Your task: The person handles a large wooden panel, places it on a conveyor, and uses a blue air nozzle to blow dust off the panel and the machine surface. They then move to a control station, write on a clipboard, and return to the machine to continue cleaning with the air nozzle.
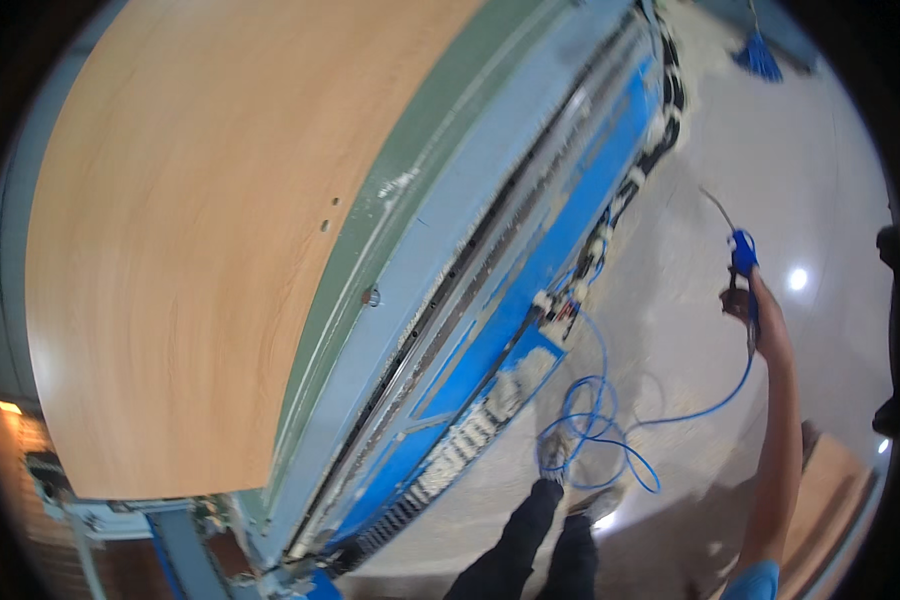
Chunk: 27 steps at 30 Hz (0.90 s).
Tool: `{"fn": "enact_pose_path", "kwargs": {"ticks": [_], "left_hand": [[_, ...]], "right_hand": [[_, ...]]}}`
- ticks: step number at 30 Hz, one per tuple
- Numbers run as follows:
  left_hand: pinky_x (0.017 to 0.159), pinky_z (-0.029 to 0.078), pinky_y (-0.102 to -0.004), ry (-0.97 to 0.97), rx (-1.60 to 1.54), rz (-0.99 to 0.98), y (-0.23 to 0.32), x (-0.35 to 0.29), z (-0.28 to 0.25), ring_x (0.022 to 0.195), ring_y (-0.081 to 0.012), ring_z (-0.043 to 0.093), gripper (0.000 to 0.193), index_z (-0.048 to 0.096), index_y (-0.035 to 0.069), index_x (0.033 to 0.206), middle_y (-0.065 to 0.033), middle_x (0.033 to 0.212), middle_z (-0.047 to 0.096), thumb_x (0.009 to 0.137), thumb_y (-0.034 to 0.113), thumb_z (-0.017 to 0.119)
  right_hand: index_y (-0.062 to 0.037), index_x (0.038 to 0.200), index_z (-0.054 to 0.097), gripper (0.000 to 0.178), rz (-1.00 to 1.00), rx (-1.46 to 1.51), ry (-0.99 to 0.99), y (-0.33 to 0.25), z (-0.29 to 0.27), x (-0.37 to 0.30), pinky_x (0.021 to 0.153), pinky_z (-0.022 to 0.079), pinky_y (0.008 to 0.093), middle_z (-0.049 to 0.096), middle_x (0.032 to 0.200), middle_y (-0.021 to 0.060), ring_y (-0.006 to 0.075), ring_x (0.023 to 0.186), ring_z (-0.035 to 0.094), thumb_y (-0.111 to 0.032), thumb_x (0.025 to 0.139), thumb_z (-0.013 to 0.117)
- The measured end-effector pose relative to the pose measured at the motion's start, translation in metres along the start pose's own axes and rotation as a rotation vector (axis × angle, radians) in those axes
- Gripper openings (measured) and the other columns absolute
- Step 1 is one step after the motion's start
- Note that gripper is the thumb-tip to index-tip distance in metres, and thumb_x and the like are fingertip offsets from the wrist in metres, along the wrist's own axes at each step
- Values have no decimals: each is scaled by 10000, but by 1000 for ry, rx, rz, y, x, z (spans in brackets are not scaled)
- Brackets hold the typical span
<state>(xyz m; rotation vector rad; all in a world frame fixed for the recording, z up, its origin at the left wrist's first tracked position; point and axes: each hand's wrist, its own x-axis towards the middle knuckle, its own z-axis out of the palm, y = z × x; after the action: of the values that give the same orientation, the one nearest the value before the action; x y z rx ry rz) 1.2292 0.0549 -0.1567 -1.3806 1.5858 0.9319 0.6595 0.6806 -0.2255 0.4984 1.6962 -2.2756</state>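
1. One long machine (445,225): runs diagonally across the view; combines green and pale-blue painted surfaces, grey metal rails and flat bright-blue panels; bears cream powder, thickly caked along the lower ledge.
2. Pale grey floor (810,160): spreads beside the machine, glossy enough to throw back round spots of light; shows patchy dust near the machine's edge.
3. Wood-grain board (210,240): lies over the green surface, smooth and light tan, with two small holes near the right edge.
4. Dark cable bundle (673,90): follows the machine's floor side, lumpy and speckled with pale powder.
5. Brown panel (830,490): sits at lower right, partly hidden behind the forearm.
6. Two legs (525,535) in dark trousers: enter from below, with one shoe at the hose loops.
7. Blue hose (682,418): loops loosely on the floor, slim and smooth, then rises to the air gun.
8. Blue brush (758,58): flares into a fan of bristles at top right.
9. Blue air gun (743,252): hangs above the floor, right of the machine; aims a thin, bent nozzle toward the upper left.
10. Right hand (760,312): grips the air gun's handle. Left hand: outside the view; cannot tell.
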Motion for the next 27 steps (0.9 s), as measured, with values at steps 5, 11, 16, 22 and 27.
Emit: {"fn": "enact_pose_path", "kwargs": {"ticks": [5, 11, 16, 22, 27], "left_hand": [[642, 546, -340, -75, -157, 68, 44, 25, 5, 749, -195, 702, 330, 649, 60, 1149, -76, 909, 726, 969, 337, 629], [655, 547, -341, -50, -336, 282, 182, 78, 14, 765, -197, 709, 339, 643, 47, 1159, -86, 930, 731, 979, 334, 628], [634, 540, -319, 48, -445, 256, 242, 70, 22, 755, -189, 708, 318, 627, 39, 1166, -100, 928, 731, 1001, 311, 623], [573, 555, -319, 384, -696, 43, 232, 4, 115, 688, -179, 699, 249, 673, 16, 1035, -108, 849, 718, 975, 257, 647], [628, 575, -403, -61, -1068, -183, 268, -94, 254, 717, -195, 700, 335, 657, 58, 1124, -117, 897, 717, 961, 350, 663]], "right_hand": [[-60, 1295, 562, 572, -48, -210, -159, -260, 91, 82, 812, 591, 364, 717, 865, 130, 241, 844, 735, -562, 1035, 474], [-102, 1134, 593, 528, 18, -525, -74, -416, 161, 174, 678, 614, 383, 714, 839, 112, 248, 723, 740, -604, 1008, 487], [-103, 1050, 614, 524, 53, -599, -103, -473, 169, 279, 614, 607, 370, 668, 733, 74, 235, 668, 716, -615, 992, 515], [-75, 854, 628, 518, 170, -783, -297, -478, 190, 418, 488, 531, 303, 573, 614, 24, 148, 472, 572, -570, 987, 556], [-12, 836, 647, 586, 374, -1063, -670, -444, 226, 487, 470, 528, 316, 585, 593, 59, 191, 453, 578, -576, 977, 573]]}}
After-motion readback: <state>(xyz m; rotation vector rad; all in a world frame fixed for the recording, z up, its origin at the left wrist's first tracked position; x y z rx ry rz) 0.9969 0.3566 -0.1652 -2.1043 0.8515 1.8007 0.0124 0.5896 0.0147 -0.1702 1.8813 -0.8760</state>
